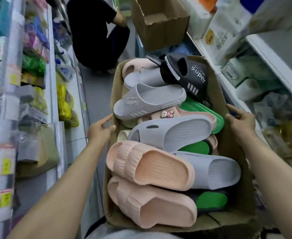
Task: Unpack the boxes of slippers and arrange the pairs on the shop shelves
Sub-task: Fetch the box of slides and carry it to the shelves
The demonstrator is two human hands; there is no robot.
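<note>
A long cardboard box (235, 152) lies in front of me in the aisle, heaped with loose slippers. Two pink ribbed slippers (148, 168) lie nearest me, grey ones (169, 133) in the middle, green ones (202, 107) underneath, and a black "Super" slipper (188, 75) at the far end. My left hand (100, 130) grips the box's left wall, thumb over the rim. On the other side, my right hand (242, 118) holds the right wall near its far corner, fingers curled over the edge.
Shop shelves (52, 87) with packaged goods line the left side; more shelves (276, 49) with white packs line the right. An open empty carton (160, 25) stands beyond the box. A person in dark clothes (97, 37) crouches in the aisle ahead.
</note>
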